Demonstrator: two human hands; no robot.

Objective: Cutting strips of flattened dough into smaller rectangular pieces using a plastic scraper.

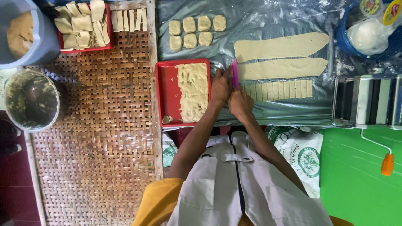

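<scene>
My left hand [220,87] and my right hand [240,103] meet at the left end of a rolled dough strip cut into small rectangles [278,89]. A pink cutter [235,73] stands upright between them; my right hand grips it, and my left hand rests beside it on the plastic sheet [259,25]. Two long uncut dough strips [280,46] [282,68] lie farther up the sheet. Left of my hands a red tray [166,90] holds a slab of pale filling [193,92].
Several small dough pieces [194,30] sit at the top. Another red tray [83,25] holds folded pieces on a woven mat [96,138]. A pasta roller [368,100] stands right, with an orange-handled crank [387,164]. Two buckets [25,33] [31,99] are left; a flour bowl [368,31] is top right.
</scene>
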